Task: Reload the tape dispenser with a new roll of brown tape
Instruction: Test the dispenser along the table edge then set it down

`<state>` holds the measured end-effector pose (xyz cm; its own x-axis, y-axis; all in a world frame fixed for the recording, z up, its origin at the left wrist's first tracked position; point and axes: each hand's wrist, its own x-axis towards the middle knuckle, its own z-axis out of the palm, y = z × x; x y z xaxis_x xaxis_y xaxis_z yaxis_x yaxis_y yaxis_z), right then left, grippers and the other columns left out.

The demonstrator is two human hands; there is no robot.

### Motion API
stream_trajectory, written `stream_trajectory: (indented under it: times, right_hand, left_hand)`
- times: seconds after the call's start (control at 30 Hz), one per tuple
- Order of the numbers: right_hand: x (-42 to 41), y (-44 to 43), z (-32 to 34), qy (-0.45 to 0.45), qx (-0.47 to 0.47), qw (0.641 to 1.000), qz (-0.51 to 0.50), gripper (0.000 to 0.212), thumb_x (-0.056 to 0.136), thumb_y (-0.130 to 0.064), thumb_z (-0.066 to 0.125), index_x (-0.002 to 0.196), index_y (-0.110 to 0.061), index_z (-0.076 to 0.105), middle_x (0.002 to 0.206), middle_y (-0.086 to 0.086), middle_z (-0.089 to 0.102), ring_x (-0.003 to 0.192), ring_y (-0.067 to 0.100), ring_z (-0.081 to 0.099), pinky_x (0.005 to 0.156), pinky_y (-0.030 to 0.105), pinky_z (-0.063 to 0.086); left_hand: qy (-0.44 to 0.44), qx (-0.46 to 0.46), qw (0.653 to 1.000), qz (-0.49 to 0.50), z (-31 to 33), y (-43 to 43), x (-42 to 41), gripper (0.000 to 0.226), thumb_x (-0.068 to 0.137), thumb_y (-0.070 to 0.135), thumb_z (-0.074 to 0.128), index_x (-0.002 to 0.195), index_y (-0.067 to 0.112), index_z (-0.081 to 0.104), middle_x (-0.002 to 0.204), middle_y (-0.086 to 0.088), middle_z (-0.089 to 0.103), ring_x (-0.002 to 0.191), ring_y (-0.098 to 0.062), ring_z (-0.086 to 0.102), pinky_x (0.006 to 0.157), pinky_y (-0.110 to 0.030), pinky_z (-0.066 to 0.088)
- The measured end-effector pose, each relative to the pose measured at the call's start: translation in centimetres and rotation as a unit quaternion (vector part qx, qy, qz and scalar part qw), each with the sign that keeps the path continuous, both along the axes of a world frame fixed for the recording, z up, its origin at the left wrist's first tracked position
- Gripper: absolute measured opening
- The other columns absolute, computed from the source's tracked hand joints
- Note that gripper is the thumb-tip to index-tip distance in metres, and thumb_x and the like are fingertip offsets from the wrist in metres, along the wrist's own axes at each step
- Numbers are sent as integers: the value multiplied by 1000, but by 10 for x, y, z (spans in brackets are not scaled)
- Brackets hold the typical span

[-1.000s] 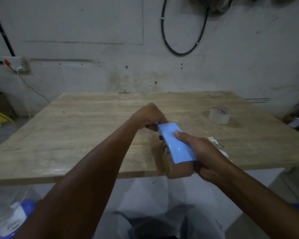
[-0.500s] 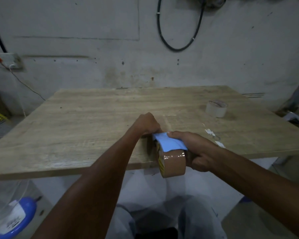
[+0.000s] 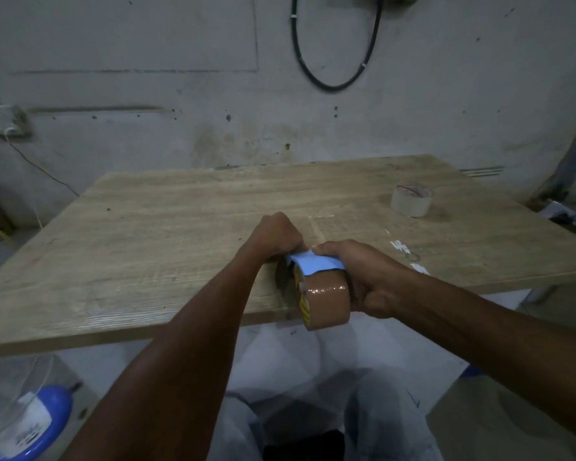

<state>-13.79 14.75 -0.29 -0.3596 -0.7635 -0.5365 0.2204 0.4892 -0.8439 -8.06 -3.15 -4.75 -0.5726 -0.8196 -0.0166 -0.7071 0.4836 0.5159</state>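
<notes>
Worktop (image 3: 167, 234): wooden, set against a grey wall.
Right hand (image 3: 363, 277): fingers clamped on the dispenser (image 3: 313, 265), held at the near edge.
Left hand (image 3: 276, 236): fingers curled shut at the dispenser's front.
Brown roll (image 3: 326, 302): seated in the dispenser.
Clear roll (image 3: 411, 201): far right, well apart.

A glossy brown roll of tape (image 3: 326, 302) is seen, its side face printed in yellow and black. The tape dispenser (image 3: 315, 263) over it is coloured light blue. A pale wood grain is shown by the desk (image 3: 167, 227), with white flecks at its right. The far roll of tape (image 3: 411, 200) is clear and whitish. A black cable (image 3: 333, 84) is hung on the stained grey wall (image 3: 147, 61).
</notes>
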Motion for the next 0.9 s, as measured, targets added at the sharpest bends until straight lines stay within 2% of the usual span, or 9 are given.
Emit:
stream_trajectory:
  times: [0.2,0.33,0.43,0.53,0.6,0.63,0.73,0.83,0.9]
  right_hand:
    - [0,-2,1,18,7,1000,2,33,98,-34,57,120,-10,64,98,11,72,68,21,66,60,31,56]
    - [0,4,2,25,22,999,12,30,98,-33,56,116,-11,64,90,10,71,66,21,65,59,30,54]
    - [-1,11,1,52,33,998,21,27,98,-35,58,110,-12,65,91,9,70,64,20,65,58,29,54]
    - [2,17,2,63,40,997,30,26,99,-38,56,104,-13,63,80,7,68,55,16,62,45,21,51]
    - [5,19,1,65,42,997,28,23,99,-35,56,95,-13,62,76,6,65,55,17,61,47,23,50]
    - [7,20,-1,64,42,997,24,22,99,-34,56,93,-14,61,76,6,65,56,17,61,50,25,51]
    - [10,20,-5,50,45,998,12,20,98,-33,57,97,-14,62,79,8,67,60,19,62,57,28,52]
    - [9,20,-6,45,45,998,6,21,98,-33,57,101,-13,63,82,8,68,61,19,62,56,27,52]
    - [8,21,-8,31,49,998,7,23,98,-34,58,105,-13,63,85,8,68,62,19,63,55,26,53]
  left_hand:
    - [-49,-69,996,-34,-1,-2,-6,34,85,21,60,54,13,47,62,-1,51,62,-19,49,51,-26,29]
    - [-59,-84,994,-45,1,-1,-5,36,83,23,64,52,13,49,63,-2,54,57,-15,46,51,-25,31]
    - [-78,-91,991,-57,-2,-1,-5,36,80,30,69,51,17,53,62,2,54,66,-18,54,54,-25,30]
    - [-43,-85,993,-75,-4,-3,-4,28,79,35,74,69,9,73,80,-7,72,83,-24,67,69,-30,44]
    - [-26,-99,990,-94,-6,-1,-1,33,78,37,78,85,4,79,92,-10,77,90,-25,69,84,-35,51]
    - [-9,-107,989,-102,-8,-1,0,34,77,36,80,87,4,80,92,-10,77,90,-24,70,87,-38,53]
    - [64,-116,986,-99,-18,1,7,32,69,33,88,83,7,75,97,-7,68,89,-22,65,76,-34,52]
    - [91,-107,988,-62,-22,-6,17,48,66,35,90,97,11,63,110,-3,46,95,-21,52,74,-29,39]
    - [82,-136,986,-53,-21,-12,16,50,68,35,88,102,13,58,109,-4,51,98,-25,55,74,-33,41]
